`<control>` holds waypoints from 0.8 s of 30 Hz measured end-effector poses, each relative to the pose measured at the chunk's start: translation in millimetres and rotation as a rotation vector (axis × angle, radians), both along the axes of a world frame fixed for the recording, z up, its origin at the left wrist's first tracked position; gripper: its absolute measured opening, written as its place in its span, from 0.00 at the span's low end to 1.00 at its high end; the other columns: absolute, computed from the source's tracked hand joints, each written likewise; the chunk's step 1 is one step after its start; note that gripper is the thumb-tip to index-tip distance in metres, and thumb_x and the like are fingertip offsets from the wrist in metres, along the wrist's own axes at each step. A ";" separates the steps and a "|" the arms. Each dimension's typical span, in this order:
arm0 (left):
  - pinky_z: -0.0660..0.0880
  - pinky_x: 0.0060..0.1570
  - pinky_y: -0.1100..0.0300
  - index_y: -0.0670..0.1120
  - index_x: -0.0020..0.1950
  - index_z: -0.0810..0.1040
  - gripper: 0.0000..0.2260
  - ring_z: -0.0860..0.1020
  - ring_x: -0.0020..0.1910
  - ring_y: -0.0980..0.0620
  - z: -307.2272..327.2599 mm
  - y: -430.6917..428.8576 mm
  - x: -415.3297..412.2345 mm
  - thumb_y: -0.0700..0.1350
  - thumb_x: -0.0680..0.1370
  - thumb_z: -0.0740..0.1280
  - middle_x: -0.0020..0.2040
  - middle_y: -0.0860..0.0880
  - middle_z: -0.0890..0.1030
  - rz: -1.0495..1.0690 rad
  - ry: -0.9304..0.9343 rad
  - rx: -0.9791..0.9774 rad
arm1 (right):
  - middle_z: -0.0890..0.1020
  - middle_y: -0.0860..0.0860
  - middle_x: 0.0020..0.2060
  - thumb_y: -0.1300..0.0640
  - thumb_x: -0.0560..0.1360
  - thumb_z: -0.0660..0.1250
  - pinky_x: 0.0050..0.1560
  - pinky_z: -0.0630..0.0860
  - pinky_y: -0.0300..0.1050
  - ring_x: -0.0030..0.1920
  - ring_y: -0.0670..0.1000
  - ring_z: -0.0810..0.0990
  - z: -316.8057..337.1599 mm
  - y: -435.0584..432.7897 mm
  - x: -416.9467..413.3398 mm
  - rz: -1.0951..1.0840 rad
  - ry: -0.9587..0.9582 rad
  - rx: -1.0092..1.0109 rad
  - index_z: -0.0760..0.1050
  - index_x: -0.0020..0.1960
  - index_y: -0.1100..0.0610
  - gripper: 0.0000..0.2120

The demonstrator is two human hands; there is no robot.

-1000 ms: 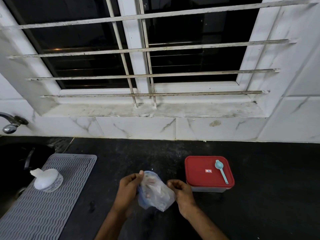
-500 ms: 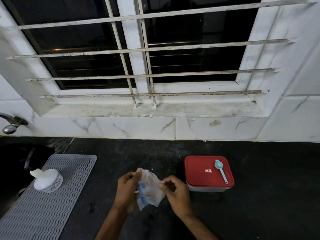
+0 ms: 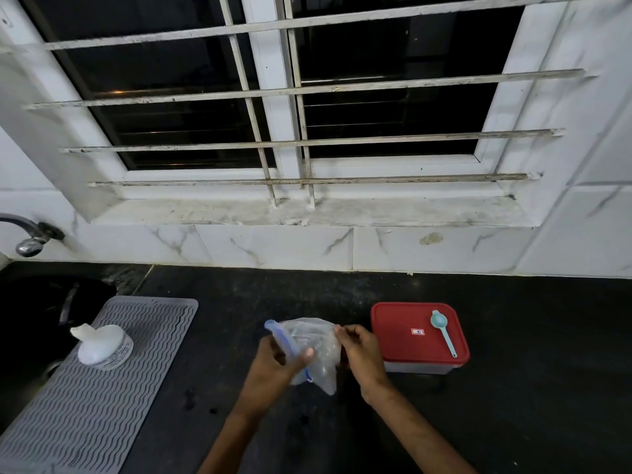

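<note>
Between the two hands, above the dark counter (image 3: pixel 530 388), hangs a clear plastic zip bag (image 3: pixel 319 347).

Left hand (image 3: pixel 275 369): the fingers curl round the blue zip strip (image 3: pixel 285 342) and the thumb presses across the film, so the closure edge is held firm. Right hand (image 3: pixel 362 357): the fingertips pinch the opposite upper edge of the bag, which draws the film taut between the two grips. The strip runs steeply, with its far end clear of the left hand. The bag's lower corner hangs free below both hands. This two-point hold suits working the closure. Whether the zip is sealed or parted cannot be told.

Just right of the right hand stands a red-lidded container (image 3: pixel 398 347) with its lid on. A pale blue spoon (image 3: pixel 443 333) lies on top, probably placed there to be within reach. Well left of the left hand, a white-topped jar (image 3: pixel 101 347) rests on a grey ribbed mat (image 3: pixel 102 422).
</note>
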State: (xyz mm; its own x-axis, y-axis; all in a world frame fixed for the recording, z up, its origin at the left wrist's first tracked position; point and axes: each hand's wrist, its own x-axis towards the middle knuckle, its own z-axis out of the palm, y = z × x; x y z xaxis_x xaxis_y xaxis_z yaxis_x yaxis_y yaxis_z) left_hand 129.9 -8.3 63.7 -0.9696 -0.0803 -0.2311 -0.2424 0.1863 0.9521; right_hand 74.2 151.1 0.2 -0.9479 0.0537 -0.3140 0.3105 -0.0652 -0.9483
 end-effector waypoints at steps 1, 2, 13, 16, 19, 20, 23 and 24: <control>0.80 0.42 0.64 0.49 0.53 0.76 0.11 0.84 0.45 0.58 -8.3 0.6 1.1 0.43 0.74 0.73 0.45 0.54 0.86 0.017 0.009 -0.039 | 0.85 0.54 0.43 0.52 0.78 0.67 0.48 0.81 0.50 0.46 0.54 0.84 1.5 -2.1 -0.9 0.001 -0.010 -0.026 0.79 0.48 0.57 0.09; 0.81 0.43 0.60 0.49 0.54 0.77 0.12 0.84 0.46 0.56 -16.7 -1.5 -0.4 0.45 0.73 0.74 0.46 0.51 0.86 0.068 0.015 -0.099 | 0.85 0.54 0.44 0.52 0.78 0.67 0.49 0.82 0.51 0.47 0.53 0.84 1.0 -4.2 -0.6 -0.003 -0.019 -0.075 0.79 0.50 0.57 0.09; 0.81 0.40 0.49 0.41 0.46 0.79 0.09 0.84 0.39 0.45 -35.6 -12.6 -15.3 0.47 0.77 0.70 0.39 0.44 0.84 0.257 0.080 -0.056 | 0.85 0.48 0.43 0.57 0.72 0.74 0.50 0.81 0.45 0.46 0.46 0.83 -23.3 -3.6 22.9 0.235 0.207 0.157 0.81 0.47 0.52 0.05; 0.73 0.32 0.50 0.43 0.34 0.74 0.14 0.75 0.30 0.51 -43.3 -20.5 -24.4 0.45 0.79 0.68 0.28 0.49 0.78 0.345 0.140 -0.095 | 0.84 0.54 0.35 0.61 0.71 0.75 0.46 0.81 0.59 0.37 0.51 0.82 -29.3 1.6 14.6 0.074 0.115 0.094 0.82 0.38 0.55 0.05; 0.72 0.33 0.56 0.43 0.38 0.78 0.12 0.75 0.34 0.53 -42.1 -23.3 -35.6 0.43 0.81 0.64 0.31 0.51 0.78 0.456 0.192 -0.063 | 0.82 0.55 0.29 0.63 0.70 0.75 0.40 0.78 0.53 0.31 0.50 0.78 -29.5 5.6 9.1 -0.010 0.111 0.047 0.81 0.36 0.58 0.06; 0.72 0.33 0.60 0.41 0.41 0.77 0.11 0.74 0.36 0.51 -38.3 -18.6 -37.2 0.43 0.82 0.62 0.33 0.51 0.78 0.486 0.202 -0.032 | 0.82 0.54 0.29 0.64 0.71 0.75 0.39 0.77 0.50 0.31 0.49 0.78 -27.1 4.6 8.8 -0.021 0.145 0.045 0.80 0.35 0.58 0.07; 0.76 0.37 0.68 0.43 0.55 0.71 0.10 0.78 0.42 0.54 -27.8 5.6 -38.1 0.48 0.80 0.65 0.44 0.51 0.77 0.403 0.114 0.032 | 0.82 0.53 0.32 0.63 0.71 0.74 0.39 0.76 0.41 0.34 0.46 0.78 -18.2 3.2 7.9 -0.090 0.259 0.046 0.79 0.37 0.57 0.07; 0.78 0.41 0.65 0.46 0.58 0.68 0.17 0.79 0.45 0.57 -27.2 13.5 -38.6 0.50 0.76 0.71 0.48 0.53 0.77 0.348 0.085 -0.014 | 0.82 0.53 0.33 0.63 0.71 0.74 0.39 0.76 0.40 0.35 0.46 0.78 -16.2 5.1 5.9 -0.129 0.282 0.040 0.79 0.37 0.57 0.06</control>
State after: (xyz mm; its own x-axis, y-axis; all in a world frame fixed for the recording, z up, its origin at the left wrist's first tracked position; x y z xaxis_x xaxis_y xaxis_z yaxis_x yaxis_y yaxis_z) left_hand 91.3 5.2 36.5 -0.8995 -0.4112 -0.1478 -0.2139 0.1195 0.9695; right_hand 80.1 156.2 -16.1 -0.9819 0.1863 -0.0351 0.0265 -0.0484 -0.9985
